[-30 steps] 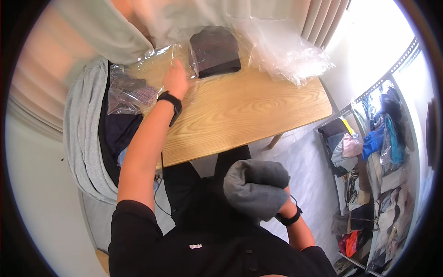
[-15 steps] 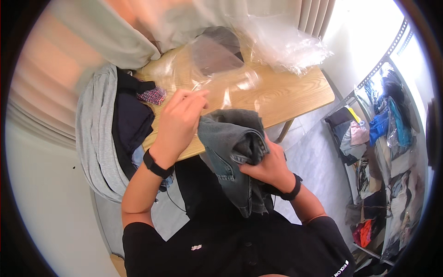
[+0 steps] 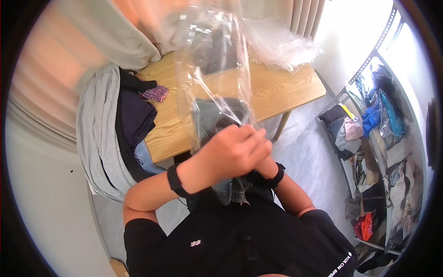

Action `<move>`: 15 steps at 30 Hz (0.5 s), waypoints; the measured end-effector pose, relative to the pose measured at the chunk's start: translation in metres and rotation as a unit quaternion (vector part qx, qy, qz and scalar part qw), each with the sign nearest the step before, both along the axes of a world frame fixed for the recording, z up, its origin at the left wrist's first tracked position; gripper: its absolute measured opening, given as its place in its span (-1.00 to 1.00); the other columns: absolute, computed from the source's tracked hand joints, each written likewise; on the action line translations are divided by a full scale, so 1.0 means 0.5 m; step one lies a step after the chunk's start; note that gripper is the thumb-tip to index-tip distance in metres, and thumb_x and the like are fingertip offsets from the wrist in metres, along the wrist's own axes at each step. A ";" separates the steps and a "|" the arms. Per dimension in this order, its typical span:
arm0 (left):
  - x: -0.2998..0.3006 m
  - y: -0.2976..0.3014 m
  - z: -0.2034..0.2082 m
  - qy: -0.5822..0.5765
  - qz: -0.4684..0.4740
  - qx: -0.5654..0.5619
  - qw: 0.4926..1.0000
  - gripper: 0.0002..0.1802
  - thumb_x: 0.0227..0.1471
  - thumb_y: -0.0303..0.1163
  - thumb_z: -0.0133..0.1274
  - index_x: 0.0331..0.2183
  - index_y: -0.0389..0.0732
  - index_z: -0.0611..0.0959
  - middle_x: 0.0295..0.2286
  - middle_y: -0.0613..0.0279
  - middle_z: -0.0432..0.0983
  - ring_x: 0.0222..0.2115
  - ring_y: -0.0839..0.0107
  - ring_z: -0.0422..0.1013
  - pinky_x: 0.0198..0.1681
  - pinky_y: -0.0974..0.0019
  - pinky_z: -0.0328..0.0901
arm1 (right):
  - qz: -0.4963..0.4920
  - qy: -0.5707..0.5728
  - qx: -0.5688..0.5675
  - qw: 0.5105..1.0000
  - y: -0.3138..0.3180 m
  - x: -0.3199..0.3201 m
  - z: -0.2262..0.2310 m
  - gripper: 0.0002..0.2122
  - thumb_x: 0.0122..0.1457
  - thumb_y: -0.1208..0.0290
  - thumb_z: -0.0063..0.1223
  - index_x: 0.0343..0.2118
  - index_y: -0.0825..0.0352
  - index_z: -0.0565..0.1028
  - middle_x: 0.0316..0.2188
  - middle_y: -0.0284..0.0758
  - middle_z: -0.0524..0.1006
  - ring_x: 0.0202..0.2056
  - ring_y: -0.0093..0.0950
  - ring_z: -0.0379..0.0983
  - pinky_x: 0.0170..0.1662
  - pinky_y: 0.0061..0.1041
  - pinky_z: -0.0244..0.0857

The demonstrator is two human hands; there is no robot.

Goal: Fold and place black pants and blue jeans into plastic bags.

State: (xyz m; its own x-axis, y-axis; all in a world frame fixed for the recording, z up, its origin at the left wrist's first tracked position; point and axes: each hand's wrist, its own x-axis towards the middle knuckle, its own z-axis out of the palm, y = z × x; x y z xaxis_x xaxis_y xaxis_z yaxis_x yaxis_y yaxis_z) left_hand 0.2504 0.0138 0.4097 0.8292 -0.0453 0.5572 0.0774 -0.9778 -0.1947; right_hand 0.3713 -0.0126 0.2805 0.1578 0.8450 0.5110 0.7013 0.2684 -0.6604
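A large clear plastic bag (image 3: 194,60) stretches up and away over the table's front half. Its lower end is drawn over a folded pair of faded blue-grey jeans (image 3: 206,115), which shows through the film. Below my hands the denim's lower part (image 3: 223,190) hangs uncovered before my shirt. My left hand (image 3: 227,154) crosses in front, fingers closed on the gathered bag edge. Right behind it, my right hand (image 3: 265,165) is closed at the jeans' right side; its fingers are largely hidden by the left.
The wooden table (image 3: 288,90) carries a heap of clear bags (image 3: 288,44) at the back right. A dark flat piece shows through the held bag. Grey and dark clothes (image 3: 99,129) drape off the left side. A metal shelf with bagged clothes (image 3: 387,115) stands right.
My left hand has moved right and toward me, bringing the clear bag over the jeans. The bag now stands puffed out above the table. My right hand stays by the jeans.
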 end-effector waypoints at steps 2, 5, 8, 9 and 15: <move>-0.006 -0.018 -0.005 0.022 0.002 0.001 1.000 -0.76 -0.28 -0.44 0.04 -0.39 -0.14 0.54 -0.25 0.21 0.46 -0.37 0.40 0.39 -0.36 0.41 0.29 | 0.125 0.248 -0.078 0.958 -0.018 0.010 0.042 -0.81 0.03 0.39 -0.04 -0.29 0.30 0.44 -0.43 -0.25 0.49 -0.39 -0.37 0.44 -0.30 -0.43 0.32; -0.044 -0.040 0.035 0.011 -0.129 -0.047 0.991 -0.68 -0.16 -0.39 0.08 -0.24 -0.14 0.51 -0.18 0.09 0.43 -0.22 0.31 0.37 -0.24 0.32 0.24 | 0.171 0.455 -0.031 0.874 -0.013 -0.009 0.034 -0.69 0.03 0.42 -0.01 -0.14 0.40 0.38 -0.28 -0.32 0.47 -0.26 -0.54 0.38 -0.18 -0.50 0.30; -0.110 -0.044 0.075 -0.055 -0.046 -0.182 0.981 -0.49 -0.20 -0.37 0.17 -0.11 -0.16 0.47 -0.09 0.06 0.37 -0.07 0.22 0.31 -0.10 0.22 0.22 | 0.152 0.488 -0.174 0.842 -0.018 0.039 0.025 -0.59 -0.03 0.40 0.06 -0.09 0.43 0.35 -0.20 -0.26 0.44 -0.18 -0.49 0.35 -0.11 -0.51 0.26; -0.114 -0.038 0.075 -0.052 -0.048 -0.182 0.981 -0.49 -0.20 -0.37 0.17 -0.11 -0.16 0.47 -0.09 0.06 0.37 -0.07 0.22 0.31 -0.10 0.22 0.22 | 0.143 0.574 -0.167 0.789 -0.020 0.036 0.027 -0.57 -0.02 0.36 0.03 -0.07 0.44 0.34 -0.19 -0.24 0.45 -0.19 -0.45 0.38 -0.10 -0.48 0.28; -0.124 -0.006 0.007 -0.075 0.137 -0.378 0.912 -0.48 -0.12 -0.51 0.12 -0.03 -0.24 0.43 -0.02 -0.04 0.31 -0.05 0.06 0.31 0.01 0.22 0.19 | 0.301 0.740 -0.193 0.570 -0.007 0.038 0.035 -0.54 0.08 0.18 -0.12 -0.04 0.42 0.32 -0.13 -0.19 0.44 -0.15 -0.39 0.41 -0.04 -0.46 0.29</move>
State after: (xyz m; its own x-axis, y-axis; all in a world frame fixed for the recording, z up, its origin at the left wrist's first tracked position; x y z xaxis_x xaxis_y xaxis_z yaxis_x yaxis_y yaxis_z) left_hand 0.1882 0.0110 0.4131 0.6638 0.5967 0.4509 0.3093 -0.7679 0.5609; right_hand 0.3904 -0.0161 0.2979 -0.2032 0.9780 -0.0465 -0.8430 -0.1989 -0.4998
